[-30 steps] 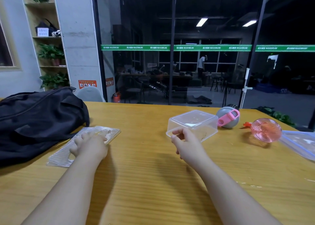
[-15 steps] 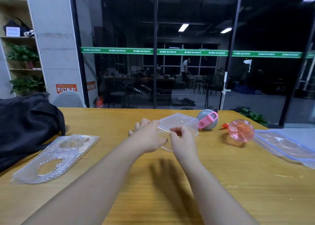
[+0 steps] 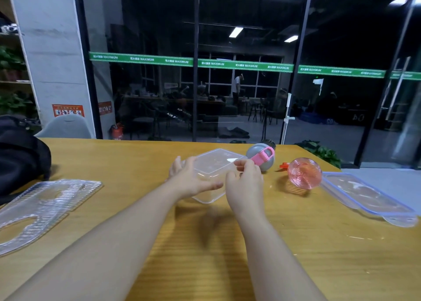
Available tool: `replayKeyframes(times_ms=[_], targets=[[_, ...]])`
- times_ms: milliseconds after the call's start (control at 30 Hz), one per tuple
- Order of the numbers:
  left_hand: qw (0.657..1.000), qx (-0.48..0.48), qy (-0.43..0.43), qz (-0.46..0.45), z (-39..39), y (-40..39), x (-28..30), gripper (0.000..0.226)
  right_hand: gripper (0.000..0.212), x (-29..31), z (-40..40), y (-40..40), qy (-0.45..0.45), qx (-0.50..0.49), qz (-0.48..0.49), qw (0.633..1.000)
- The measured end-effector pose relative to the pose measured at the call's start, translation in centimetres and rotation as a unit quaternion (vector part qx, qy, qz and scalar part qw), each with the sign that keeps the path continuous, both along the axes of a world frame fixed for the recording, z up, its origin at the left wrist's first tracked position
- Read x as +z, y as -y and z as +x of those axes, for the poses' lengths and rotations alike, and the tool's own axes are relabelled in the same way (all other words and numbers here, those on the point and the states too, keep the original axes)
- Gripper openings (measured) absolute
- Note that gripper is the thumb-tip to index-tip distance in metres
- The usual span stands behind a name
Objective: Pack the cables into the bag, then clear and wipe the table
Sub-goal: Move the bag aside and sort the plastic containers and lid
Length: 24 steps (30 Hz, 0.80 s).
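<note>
Clear plastic container (image 3: 214,166), upside down at the middle of the wooden table (image 3: 205,243), is held by both hands, the left hand (image 3: 191,178) cupping its near-left side and the right hand (image 3: 245,182) pinching its right edge, with the black bag (image 3: 20,159) far left.

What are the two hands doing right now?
Left hand: holds the clear plastic container from its left side, fingers curled round it.
Right hand: pinches the container's right rim.
</note>
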State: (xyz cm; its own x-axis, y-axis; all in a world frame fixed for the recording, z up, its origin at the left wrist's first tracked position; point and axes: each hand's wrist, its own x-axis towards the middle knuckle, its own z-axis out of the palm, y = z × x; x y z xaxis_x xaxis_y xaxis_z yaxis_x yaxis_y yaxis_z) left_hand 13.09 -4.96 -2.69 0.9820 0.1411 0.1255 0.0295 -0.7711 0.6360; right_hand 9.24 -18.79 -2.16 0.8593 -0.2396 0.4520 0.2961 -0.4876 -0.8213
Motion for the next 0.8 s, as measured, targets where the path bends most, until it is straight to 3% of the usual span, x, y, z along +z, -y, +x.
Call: replayKeyframes(times_ms=[233, 533, 700, 800], targets=[[0.996, 0.006, 0.044, -0.074, 0.9, 0.1, -1.3, 0.094, 0.02, -0.2, 0.4, -0.3, -0.008, 0.028, 0.035, 0.999], [0.988, 0.034, 0.135, -0.059, -1.0, -0.5, 0.0, 0.083, 0.024, 0.3, 0.4, 1.1, -0.028, 0.015, 0.145, 0.989], [0.976, 0.029, 0.136, -0.168, -3.8, -0.3, 3.2, 0.082, 0.018, 1.4, -0.1, 2.3, -0.001, 0.0, 0.234, 0.972], [0.95, 0.005, 0.138, -0.28, -5.9, 0.1, 4.3, 0.082, 0.018, 2.3, -0.7, 3.1, 0.037, -0.015, 0.306, 0.951]])
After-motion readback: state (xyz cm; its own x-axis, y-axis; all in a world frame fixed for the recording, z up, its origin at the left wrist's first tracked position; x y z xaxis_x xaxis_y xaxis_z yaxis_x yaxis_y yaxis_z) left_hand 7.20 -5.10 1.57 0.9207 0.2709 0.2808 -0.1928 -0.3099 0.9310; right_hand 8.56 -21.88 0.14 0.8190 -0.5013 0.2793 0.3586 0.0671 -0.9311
